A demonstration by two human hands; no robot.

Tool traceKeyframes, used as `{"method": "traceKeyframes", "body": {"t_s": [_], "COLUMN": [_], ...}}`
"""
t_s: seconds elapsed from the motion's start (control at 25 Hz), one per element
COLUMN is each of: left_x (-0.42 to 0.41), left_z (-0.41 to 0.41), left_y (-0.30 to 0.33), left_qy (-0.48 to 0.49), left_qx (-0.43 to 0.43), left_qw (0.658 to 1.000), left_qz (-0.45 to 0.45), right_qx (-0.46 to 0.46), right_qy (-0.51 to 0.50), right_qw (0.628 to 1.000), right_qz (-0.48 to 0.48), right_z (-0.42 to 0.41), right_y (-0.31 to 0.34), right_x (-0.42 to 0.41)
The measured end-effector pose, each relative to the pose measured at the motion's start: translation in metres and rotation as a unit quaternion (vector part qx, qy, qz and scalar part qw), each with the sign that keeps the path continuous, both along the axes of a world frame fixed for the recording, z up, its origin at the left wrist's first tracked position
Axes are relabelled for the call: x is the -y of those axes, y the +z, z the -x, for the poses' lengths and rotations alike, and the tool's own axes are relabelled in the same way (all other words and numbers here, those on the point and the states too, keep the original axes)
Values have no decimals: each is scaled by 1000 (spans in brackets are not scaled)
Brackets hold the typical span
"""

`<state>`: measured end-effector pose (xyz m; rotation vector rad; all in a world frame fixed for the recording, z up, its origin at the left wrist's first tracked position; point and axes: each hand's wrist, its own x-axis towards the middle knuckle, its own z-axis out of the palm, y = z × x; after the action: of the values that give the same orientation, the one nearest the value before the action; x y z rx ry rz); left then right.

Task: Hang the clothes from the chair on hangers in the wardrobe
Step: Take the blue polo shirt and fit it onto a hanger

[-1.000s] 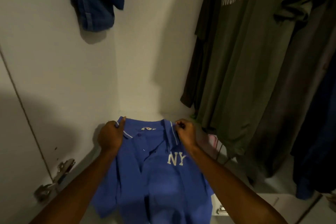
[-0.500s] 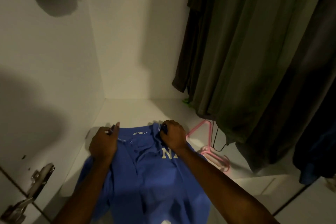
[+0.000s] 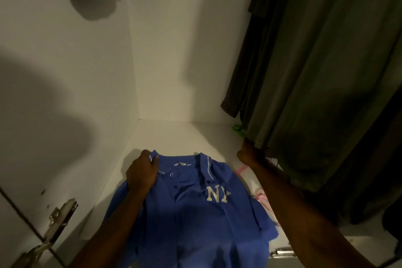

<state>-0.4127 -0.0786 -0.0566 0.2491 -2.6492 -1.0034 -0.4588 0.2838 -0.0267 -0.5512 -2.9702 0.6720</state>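
Blue polo shirt [image 3: 191, 213] lies flat on the wardrobe floor [image 3: 174, 137], left hand [image 3: 141, 172] gripping its collar; right hand [image 3: 250, 154] reaches under hanging olive garments [image 3: 315, 72], fingers hidden, grip undeterminable.

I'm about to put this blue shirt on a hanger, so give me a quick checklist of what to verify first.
1. Blue polo shirt lying flat, front up, on the wardrobe floor: ok.
2. Left hand holding the collar: ok.
3. Right hand free of the shirt: ok; it reaches toward the hanging dark clothes.
4. Pink hanger within reach: ok, beside the shirt, partly hidden by the forearm.
5. Hanger in hand: not ok.
6. Top buttons undone for the hanger: cannot tell.
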Motion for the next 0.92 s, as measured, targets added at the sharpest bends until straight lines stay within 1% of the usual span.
{"method": "traceKeyframes", "body": {"t_s": [0.04,0.08,0.12,0.16,0.2,0.24,0.28,0.32,0.4,0.44,0.48,0.56,0.64,0.68,0.76,0.8,0.84,0.92], "left_x": [1,1,1,0,-1,-1,-1,0,0,1,1,2,-1,-2,-3,-2,-2,-4], "left_z": [4,6,8,8,8,7,7,7,6,6,7,8,5,3,-1,0,-1,-4], "left_y": [-2,-2,-2,-1,-1,1,2,3,1,0,0,-1,1,2,5,5,6,7], "left_qy": [5,13,18,22,25,28,31,33,30,29,29,32,36,40,40,40,43,54], "left_qx": [8,16,20,21,19,19,21,24,27,26,23,14,-2,-12,-34,-46,-61,-101], "left_qw": [1000,1000,1000,999,999,999,999,999,999,999,999,999,999,998,997,997,997,993], "left_qz": [-5,-9,-13,-15,-14,-11,-10,-13,-29,-36,-39,-37,-35,-39,-50,-46,-35,5], "right_qx": [46,77,74,78,27,-53,-98,-107,-107,-121,-130,-163,-181,-165,-95,-64,-31,5], "right_qy": [63,110,132,110,71,37,41,88,182,214,225,201,159,151,147,130,97,20], "right_qw": [990,955,938,958,994,997,990,987,970,957,950,953,967,974,981,982,985,994], "right_qz": [-113,-265,-312,-252,-80,44,90,83,124,153,171,157,83,33,-82,-124,-137,-106], "right_z": [4,8,11,17,25,34,35,33,30,31,30,30,30,31,38,45,51,61], "right_y": [-5,-8,-10,-15,-16,-20,-24,-21,-25,-28,-27,-25,-21,-18,-13,-13,-11,-8], "right_x": [-7,-14,-17,-15,-11,-10,-4,7,22,29,35,37,33,33,33,30,28,28]}}
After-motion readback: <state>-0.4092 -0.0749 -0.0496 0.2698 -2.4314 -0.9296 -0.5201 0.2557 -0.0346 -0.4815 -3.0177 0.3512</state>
